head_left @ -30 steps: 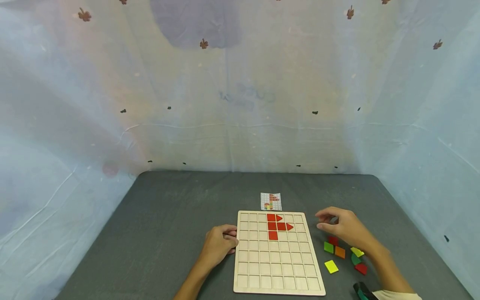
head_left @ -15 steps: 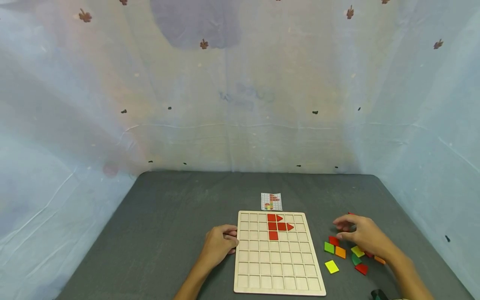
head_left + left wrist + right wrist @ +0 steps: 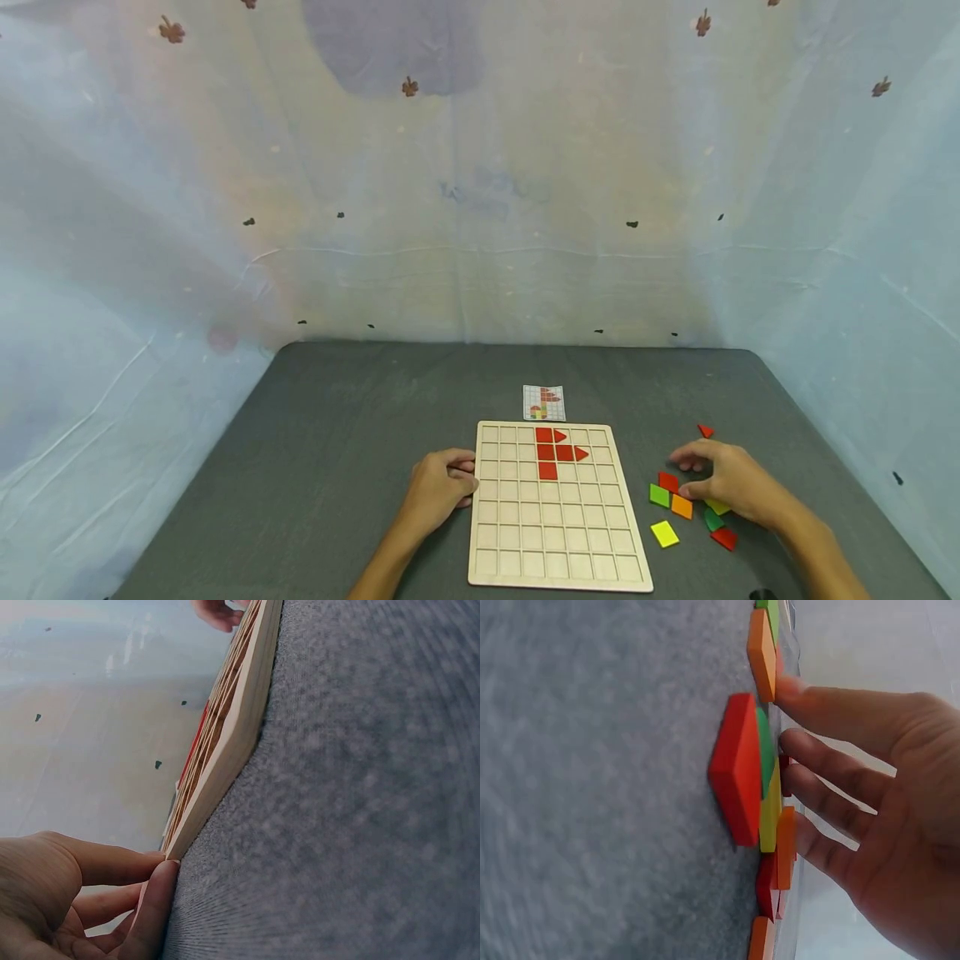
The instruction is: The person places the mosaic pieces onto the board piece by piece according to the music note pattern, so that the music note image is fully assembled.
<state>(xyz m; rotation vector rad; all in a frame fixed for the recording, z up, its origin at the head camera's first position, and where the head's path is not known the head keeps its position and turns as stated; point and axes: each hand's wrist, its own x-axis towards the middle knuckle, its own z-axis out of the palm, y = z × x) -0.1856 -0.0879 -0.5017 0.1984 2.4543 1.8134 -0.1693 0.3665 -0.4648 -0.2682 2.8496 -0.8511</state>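
My left hand (image 3: 437,490) pinches the left edge of a pale wooden grid board (image 3: 521,517); in the left wrist view its thumb (image 3: 156,900) and forefinger meet at the rim. Red pieces, squares (image 3: 545,452) and triangles (image 3: 581,453), lie in the upper cells of the board. Over the loose tiles to the right hovers my right hand (image 3: 738,482), fingers loosely bent and apart, with nothing between them. Its thumb tip is right at an orange tile (image 3: 762,656). Red (image 3: 737,772), green (image 3: 766,750) and yellow tiles lie beneath and around this hand, which partly hides them.
A small printed card (image 3: 543,403) with a coloured grid pattern lies just beyond the board. A red triangle (image 3: 705,431) sits farther back on the right, and a yellow tile (image 3: 664,534) lies near the board's right edge. Patterned sheeting (image 3: 465,208) surrounds the dark grey table (image 3: 360,400).
My right hand has moved rightward, then slightly down over the loose tiles, uncovering the red triangle behind it. My left hand and the board have stayed in place.
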